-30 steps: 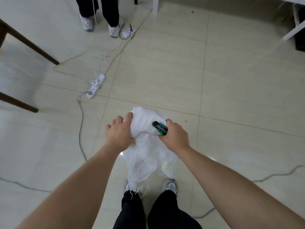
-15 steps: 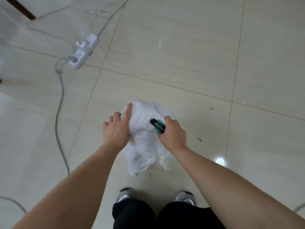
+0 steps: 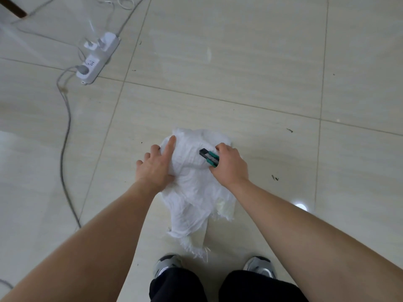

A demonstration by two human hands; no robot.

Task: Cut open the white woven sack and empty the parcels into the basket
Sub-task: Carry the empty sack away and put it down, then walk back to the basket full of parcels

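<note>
The white woven sack (image 3: 196,192) hangs crumpled between my two hands above the tiled floor, its frayed lower edge dangling near my shoes. My left hand (image 3: 156,165) grips the sack's upper left side, index finger stretched along the fabric. My right hand (image 3: 230,165) holds a green and black utility knife (image 3: 209,157) against the sack's upper right part. No parcels and no basket are in view.
A white power strip (image 3: 98,56) with plugs lies on the floor at the upper left, and a grey cable (image 3: 65,136) runs from it down the left side. A dark furniture leg (image 3: 13,7) shows at the top left corner. My shoes (image 3: 259,265) stand below the sack.
The camera has tilted further down, so the standing person and the chair legs have left the view. Both hands keep the same hold on the sack and the knife.
</note>
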